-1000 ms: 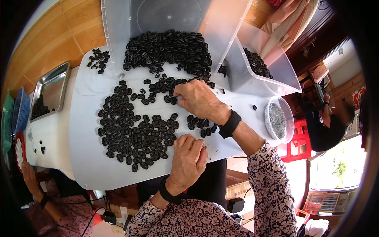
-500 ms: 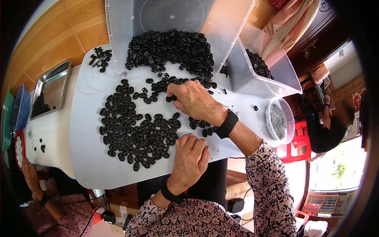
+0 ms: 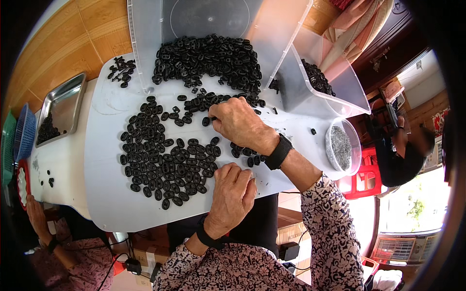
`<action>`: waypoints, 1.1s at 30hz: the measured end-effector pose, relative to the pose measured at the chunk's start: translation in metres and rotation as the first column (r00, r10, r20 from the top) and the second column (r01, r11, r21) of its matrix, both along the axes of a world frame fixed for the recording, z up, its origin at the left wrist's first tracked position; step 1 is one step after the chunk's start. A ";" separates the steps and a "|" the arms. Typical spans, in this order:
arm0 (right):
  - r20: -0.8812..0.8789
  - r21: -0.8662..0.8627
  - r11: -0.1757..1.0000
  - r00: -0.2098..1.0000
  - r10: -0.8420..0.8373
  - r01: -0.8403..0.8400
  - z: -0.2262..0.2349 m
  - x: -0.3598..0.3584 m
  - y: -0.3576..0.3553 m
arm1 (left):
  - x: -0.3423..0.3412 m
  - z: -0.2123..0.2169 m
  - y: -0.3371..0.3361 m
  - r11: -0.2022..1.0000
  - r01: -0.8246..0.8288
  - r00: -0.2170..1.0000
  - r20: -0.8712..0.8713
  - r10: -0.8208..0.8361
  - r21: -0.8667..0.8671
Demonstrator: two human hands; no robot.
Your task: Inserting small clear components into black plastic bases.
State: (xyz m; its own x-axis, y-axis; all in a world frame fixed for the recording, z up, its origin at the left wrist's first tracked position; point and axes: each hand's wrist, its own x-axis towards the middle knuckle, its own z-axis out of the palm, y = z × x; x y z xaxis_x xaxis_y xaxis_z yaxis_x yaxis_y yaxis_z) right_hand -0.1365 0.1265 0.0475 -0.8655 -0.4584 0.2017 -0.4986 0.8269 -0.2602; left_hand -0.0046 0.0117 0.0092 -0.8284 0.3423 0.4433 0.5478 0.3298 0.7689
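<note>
Several small black oval pieces (image 3: 165, 155) lie spread flat on a white board (image 3: 104, 194). A heap of the same black pieces (image 3: 208, 58) spills from a tipped clear plastic bin (image 3: 218, 19) at the far edge. My right hand (image 3: 240, 123) reaches over the board, its fingertips pinching a black piece at the edge of the spread. My left hand (image 3: 233, 194) rests on the board's near edge, fingers curled down beside the spread pieces; what it holds is hidden.
A second clear bin (image 3: 335, 82) with black pieces stands at the right, next to a round clear tub (image 3: 342, 145) of small metal bits. A steel tray (image 3: 60, 114) sits at the left. Another person's hand (image 3: 36, 213) shows at lower left; a seated person (image 3: 403, 150) is at right.
My right hand has slid slightly left across the loose pieces. My left hand has stayed at the board's near edge.
</note>
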 end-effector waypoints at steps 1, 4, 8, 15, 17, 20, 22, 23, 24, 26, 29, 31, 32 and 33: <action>-0.037 0.003 1.000 0.999 0.012 -0.012 -0.001 -0.001 0.001 | 0.000 0.000 0.001 1.000 0.000 1.000 -0.008 0.000 0.001; -0.009 -0.060 0.998 0.999 0.035 -0.035 -0.003 -0.004 0.005 | 0.000 0.000 0.000 1.000 -0.004 1.000 -0.016 0.004 0.006; 0.003 -0.153 0.988 1.000 0.010 -0.010 0.007 -0.004 0.010 | 0.000 0.000 0.000 1.000 -0.006 1.000 -0.018 0.006 -0.001; 0.048 -0.176 0.984 0.999 0.017 -0.008 0.011 -0.004 0.009 | 0.000 0.001 -0.001 1.000 -0.001 1.000 -0.004 0.001 -0.009; 0.038 -0.238 0.971 0.999 0.016 -0.007 0.010 -0.006 0.007 | 0.000 0.001 -0.001 1.000 -0.003 1.000 -0.006 0.003 -0.006; 0.123 -0.409 0.907 0.991 -0.054 0.100 0.009 -0.007 0.012 | 0.000 0.003 0.000 1.000 0.004 1.000 0.000 -0.004 0.003; 0.154 -0.395 0.909 0.985 -0.074 0.130 0.009 -0.007 0.015 | 0.000 0.003 0.000 1.000 0.010 1.000 0.012 -0.010 -0.004; 0.153 -0.395 0.910 0.985 -0.075 0.130 0.008 -0.006 0.017 | 0.000 0.003 0.000 1.000 0.011 1.000 0.011 -0.011 -0.003; 0.114 -0.291 0.951 0.991 -0.073 0.104 0.007 -0.005 0.018 | 0.000 0.003 0.000 1.000 0.010 1.000 0.013 -0.010 -0.008; 0.076 -0.183 0.980 0.995 -0.067 0.080 0.005 -0.002 0.017 | 0.001 0.002 0.000 1.000 0.010 1.000 0.014 -0.010 -0.012; 0.111 -0.072 0.977 0.976 -0.190 0.198 0.009 0.000 0.011 | 0.001 0.000 -0.002 1.000 -0.002 1.000 0.002 0.002 -0.012; 0.116 -0.068 0.972 0.969 -0.218 0.227 0.009 -0.002 0.015 | 0.000 0.001 -0.001 1.000 0.007 1.000 -0.005 -0.007 -0.004; 0.115 -0.067 0.971 0.969 -0.220 0.228 0.009 -0.001 0.016 | 0.000 0.002 -0.001 1.000 0.009 1.000 -0.006 -0.009 -0.002; 0.137 -0.078 0.971 0.967 -0.214 0.226 0.010 -0.001 0.016 | 0.000 0.001 0.000 1.000 0.007 1.000 -0.008 -0.007 0.001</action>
